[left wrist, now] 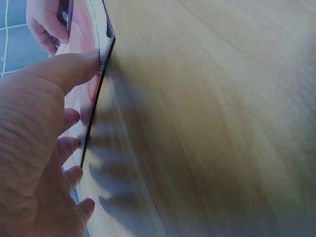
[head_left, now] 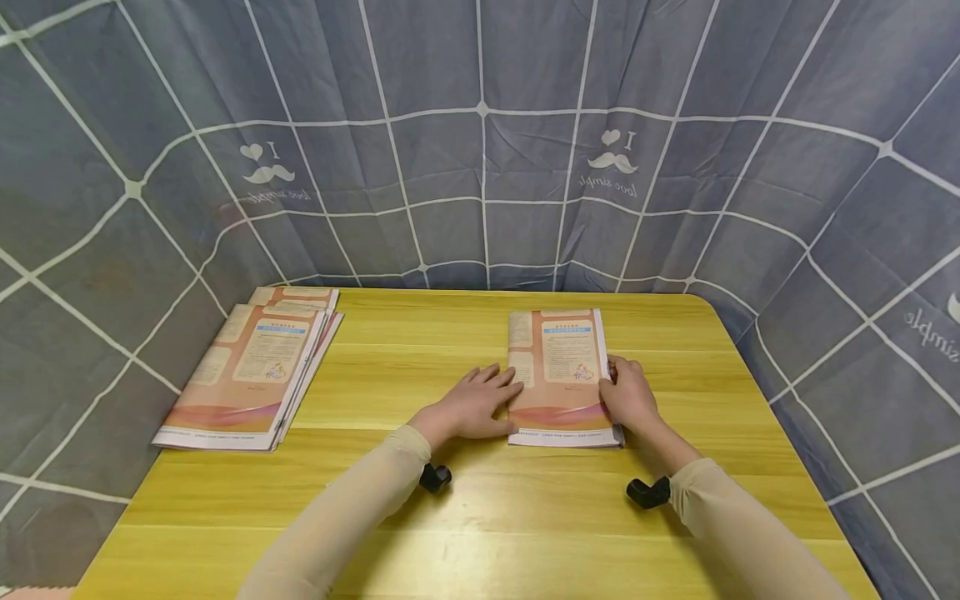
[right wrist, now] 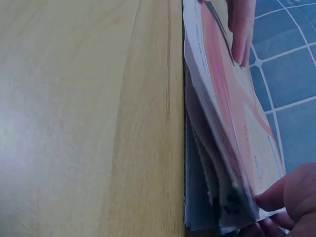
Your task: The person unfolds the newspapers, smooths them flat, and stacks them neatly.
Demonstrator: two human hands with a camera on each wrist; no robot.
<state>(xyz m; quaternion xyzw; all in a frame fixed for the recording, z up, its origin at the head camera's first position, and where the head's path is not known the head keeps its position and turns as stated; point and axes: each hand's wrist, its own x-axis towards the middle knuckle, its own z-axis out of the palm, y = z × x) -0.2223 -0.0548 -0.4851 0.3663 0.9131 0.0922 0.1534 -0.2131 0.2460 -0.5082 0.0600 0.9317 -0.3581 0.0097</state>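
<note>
A folded newspaper [head_left: 558, 383] lies on the table right of the middle, its printed orange and pink side up. At its left, folded edge rests my left hand [head_left: 480, 402], fingers spread and fairly straight; in the left wrist view the thumb [left wrist: 79, 69] touches the corner of the fold. My right hand [head_left: 628, 392] pinches the open right edge, thumb on top and fingers beneath. In the right wrist view the loose page layers [right wrist: 212, 163] fan apart slightly along that side, next to the right thumb [right wrist: 276, 193].
A stack of similar folded newspapers [head_left: 247, 375] lies at the table's left edge, slightly uneven. The yellow wooden table [head_left: 480, 533] has a grey checked curtain [head_left: 480, 167] round its back and sides. A black wrist mount [head_left: 648, 493] sticks out from the right sleeve.
</note>
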